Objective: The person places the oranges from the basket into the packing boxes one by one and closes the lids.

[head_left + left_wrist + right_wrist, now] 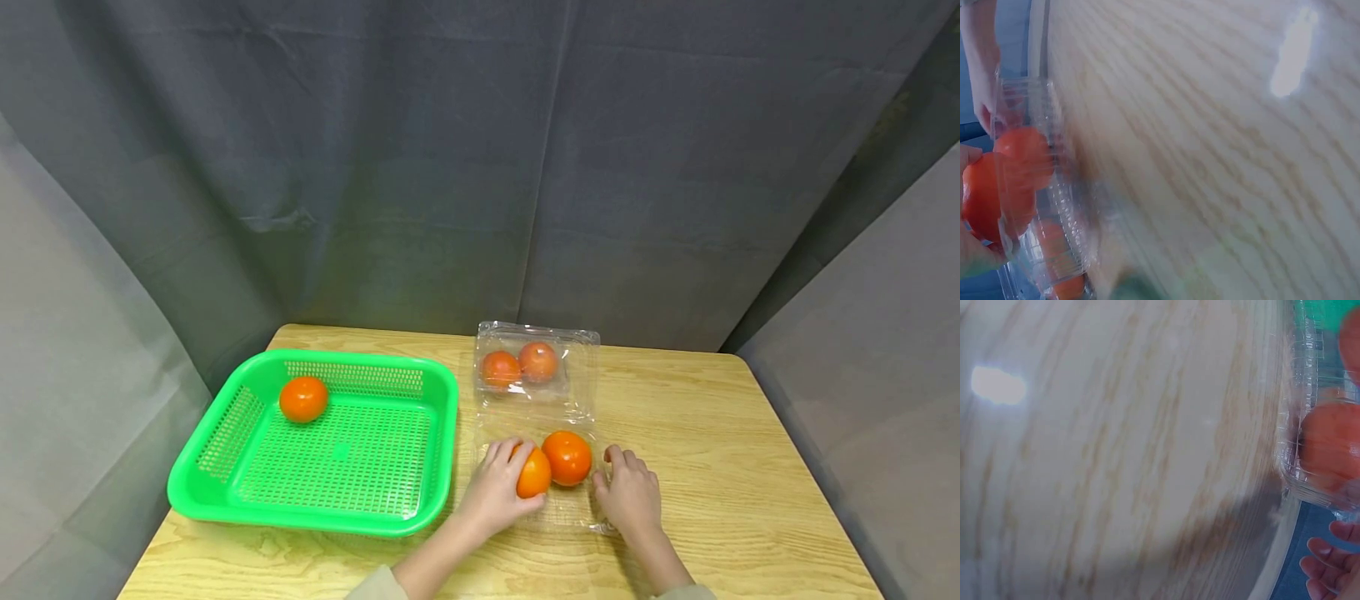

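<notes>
While the left hand point(497, 487) curls its fingers and thumb round a gripped fruit point(535, 475), orange and rounded, at the lower centre of the head view, the right hand point(632, 492) lies a little further right, its fingers loosely bent and free. Between the two hands, close beside the gripped one, a second orange fruit point(567, 457) sits in the near part of a clear plastic container point(567, 510). The right hand is near the container's right edge; whether any fingertip touches it, I cannot tell.

Just beyond, right of centre in the lower half of the frame, two more orange-red fruits point(538, 362) show through the clear plastic, side by side. In the left wrist view, the gripped fruit is at the left edge, partly behind a transparent wall. In the right wrist view, the container is at the upper right, with bent fingers at the lower right corner.

At the lower left of the head view stands a green basket point(446, 417) with perforated sides, holding one fruit point(303, 399) towards its far left corner. Basket and container rest on a wood-grained worktop point(712, 433), with a grey curtain point(420, 150) across the upper frame.
</notes>
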A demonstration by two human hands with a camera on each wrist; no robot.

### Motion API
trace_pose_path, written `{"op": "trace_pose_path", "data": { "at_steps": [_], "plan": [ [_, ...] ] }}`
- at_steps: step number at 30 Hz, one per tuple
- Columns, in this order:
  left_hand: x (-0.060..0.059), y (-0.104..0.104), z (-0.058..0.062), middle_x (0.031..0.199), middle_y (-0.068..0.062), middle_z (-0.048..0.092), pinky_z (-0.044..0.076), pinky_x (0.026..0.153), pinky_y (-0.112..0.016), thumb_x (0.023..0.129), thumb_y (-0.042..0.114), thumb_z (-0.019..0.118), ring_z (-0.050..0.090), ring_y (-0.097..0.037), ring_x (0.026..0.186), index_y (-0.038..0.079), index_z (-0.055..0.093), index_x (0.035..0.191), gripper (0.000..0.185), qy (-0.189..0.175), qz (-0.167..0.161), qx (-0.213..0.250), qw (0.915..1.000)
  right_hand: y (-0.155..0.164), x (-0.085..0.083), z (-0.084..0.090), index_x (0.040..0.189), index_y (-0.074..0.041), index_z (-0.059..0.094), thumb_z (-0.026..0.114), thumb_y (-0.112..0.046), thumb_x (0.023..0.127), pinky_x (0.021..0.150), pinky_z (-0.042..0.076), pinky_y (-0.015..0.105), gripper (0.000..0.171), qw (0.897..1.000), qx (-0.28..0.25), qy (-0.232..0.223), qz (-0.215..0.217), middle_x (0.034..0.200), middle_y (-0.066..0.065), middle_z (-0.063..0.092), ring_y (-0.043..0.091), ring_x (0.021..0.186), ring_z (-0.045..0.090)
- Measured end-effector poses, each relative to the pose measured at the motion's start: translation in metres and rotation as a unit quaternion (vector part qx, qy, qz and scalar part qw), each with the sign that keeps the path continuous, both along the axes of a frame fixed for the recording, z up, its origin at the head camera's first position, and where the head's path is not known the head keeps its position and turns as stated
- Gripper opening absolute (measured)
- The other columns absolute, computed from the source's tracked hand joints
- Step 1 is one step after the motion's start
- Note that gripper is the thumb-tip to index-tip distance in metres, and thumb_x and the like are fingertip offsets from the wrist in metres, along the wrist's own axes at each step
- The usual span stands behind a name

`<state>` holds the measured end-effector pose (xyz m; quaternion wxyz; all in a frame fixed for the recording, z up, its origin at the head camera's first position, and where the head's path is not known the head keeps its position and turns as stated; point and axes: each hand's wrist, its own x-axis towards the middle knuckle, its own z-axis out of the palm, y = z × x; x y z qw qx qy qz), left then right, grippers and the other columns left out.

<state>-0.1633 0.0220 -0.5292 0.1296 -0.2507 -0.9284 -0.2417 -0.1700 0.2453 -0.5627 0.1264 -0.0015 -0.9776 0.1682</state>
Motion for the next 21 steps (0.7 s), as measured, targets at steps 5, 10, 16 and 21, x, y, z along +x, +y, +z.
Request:
{"op": "trace_pose_path", "data": {
  "at_steps": [5,10,16,21],
  "plan": [
    [0.002,0.006,-0.007,0.120,-0.006,0.049,0.048,0.083,-0.033,0.069,0.040,0.070,0.047,-0.021,0.108,0.011,0.051,0.125,0.066,-0.020,-0.011,-0.002,0.9997,0.000,0.000,0.000,0.097,-0.004,0.055,0.062,-0.019,0.078,0.070,0.041,0.046,0.026,1.000,-0.002,0.009,0.002,0.090,0.014,0.058,0.034,0.084,0.055],
    [0.003,0.011,-0.012,0.120,-0.006,0.049,0.047,0.084,-0.031,0.068,0.040,0.070,0.047,-0.020,0.108,0.012,0.050,0.126,0.067,-0.039,-0.017,-0.002,0.9991,0.000,0.001,0.000,0.097,-0.004,0.055,0.062,-0.019,0.077,0.069,0.041,0.046,0.026,1.000,-0.002,0.017,0.003,0.090,0.015,0.058,0.034,0.084,0.055],
    [0.003,0.016,-0.016,0.117,-0.005,0.050,0.048,0.080,-0.029,0.068,0.039,0.070,0.048,-0.020,0.105,0.012,0.050,0.126,0.067,-0.049,-0.026,0.004,0.9985,-0.001,0.001,0.000,0.096,-0.003,0.055,0.063,-0.020,0.077,0.069,0.041,0.047,0.027,1.000,-0.001,0.020,0.002,0.089,0.014,0.058,0.034,0.084,0.055],
    [0.004,0.018,-0.018,0.119,-0.005,0.050,0.048,0.081,-0.030,0.068,0.039,0.069,0.048,-0.020,0.105,0.011,0.049,0.127,0.068,-0.072,-0.028,-0.001,0.9970,-0.001,0.001,0.001,0.097,-0.003,0.055,0.063,-0.020,0.077,0.068,0.041,0.046,0.028,1.000,0.000,0.016,-0.001,0.088,0.014,0.057,0.034,0.083,0.055]
  ]
}}
